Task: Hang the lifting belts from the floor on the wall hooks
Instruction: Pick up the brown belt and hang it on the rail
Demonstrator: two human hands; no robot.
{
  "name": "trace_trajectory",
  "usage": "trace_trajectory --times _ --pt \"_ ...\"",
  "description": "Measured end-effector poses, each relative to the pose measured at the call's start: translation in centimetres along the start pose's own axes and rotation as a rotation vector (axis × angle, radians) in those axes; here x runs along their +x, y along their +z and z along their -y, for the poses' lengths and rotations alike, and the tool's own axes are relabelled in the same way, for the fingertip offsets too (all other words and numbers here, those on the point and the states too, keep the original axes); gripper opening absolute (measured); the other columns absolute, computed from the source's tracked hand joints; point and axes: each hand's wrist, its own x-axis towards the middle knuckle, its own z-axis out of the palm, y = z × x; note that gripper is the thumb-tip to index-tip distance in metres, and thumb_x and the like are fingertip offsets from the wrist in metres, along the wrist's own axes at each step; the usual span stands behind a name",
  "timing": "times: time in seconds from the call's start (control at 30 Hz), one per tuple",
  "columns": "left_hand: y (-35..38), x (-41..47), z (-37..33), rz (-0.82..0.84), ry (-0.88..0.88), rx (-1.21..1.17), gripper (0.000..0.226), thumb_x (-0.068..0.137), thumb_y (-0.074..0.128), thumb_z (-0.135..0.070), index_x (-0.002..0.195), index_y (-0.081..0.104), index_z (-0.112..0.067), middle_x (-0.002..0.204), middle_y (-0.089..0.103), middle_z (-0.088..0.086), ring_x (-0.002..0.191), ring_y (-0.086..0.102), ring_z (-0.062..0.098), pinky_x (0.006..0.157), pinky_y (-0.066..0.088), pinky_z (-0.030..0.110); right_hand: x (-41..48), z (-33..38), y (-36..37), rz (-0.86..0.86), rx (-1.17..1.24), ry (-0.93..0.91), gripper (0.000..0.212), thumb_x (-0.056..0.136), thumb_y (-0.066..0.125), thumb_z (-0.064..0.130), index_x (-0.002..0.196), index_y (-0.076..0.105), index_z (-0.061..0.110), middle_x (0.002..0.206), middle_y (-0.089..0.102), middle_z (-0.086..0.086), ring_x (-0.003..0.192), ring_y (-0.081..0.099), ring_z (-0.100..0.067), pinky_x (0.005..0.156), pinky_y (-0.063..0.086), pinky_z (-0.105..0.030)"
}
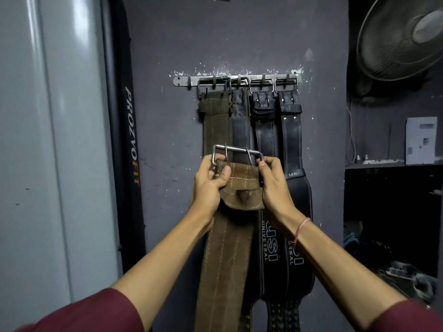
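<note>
Now both hands, left [209,180] and right [273,183], grip the brown belt [223,255] below its buckle [237,154]; next, raise the buckle onto a free hook [190,82] of the rack.

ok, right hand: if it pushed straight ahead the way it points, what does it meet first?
Probably the hanging black belts right behind the right hand gripping the brown belt, before the wall; gap unclear from this view.
</note>
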Motion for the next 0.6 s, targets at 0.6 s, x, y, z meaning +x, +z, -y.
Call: trace_trajectory --times 0.6 --pt "1.7 4.6 2.3 -0.223 0.159 -0.001 0.023 0.107 0.036 -0.017 0.111 0.053 -0.003 0.095 0.059 0.011 0.084 0.06 0.016 0.074 0.052 0.024 6.3 -2.5 1.9 0.026 0.081 -0.351 0.015 0.107 0.035 0.021 0.099 0.043 0.03 0.085 0.052 0.006 0.078 0.053 -0.009 0.071 0.048 -0.025"
